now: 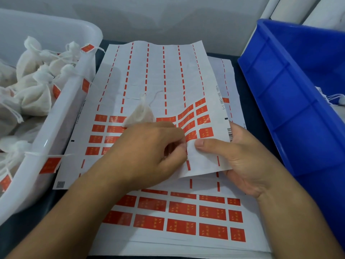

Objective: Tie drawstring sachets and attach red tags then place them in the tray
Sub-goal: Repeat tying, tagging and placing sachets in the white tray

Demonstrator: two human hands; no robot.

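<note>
A white tray (78, 94) at the tabletop's left edge already held many tied white sachets (35, 85) bearing red tags. One more sachet (140, 114) lay on the top sticker sheet (156, 75), partly under the left hand (143, 154), whose curled fingertips appeared to pick at a red tag (190, 136). The right hand (240, 157) gripped the sheet's lifted corner. This sachet looked untagged. A blue bin (291, 86) at the right edge held more sachets (336, 100), seemingly awaiting work.
</note>
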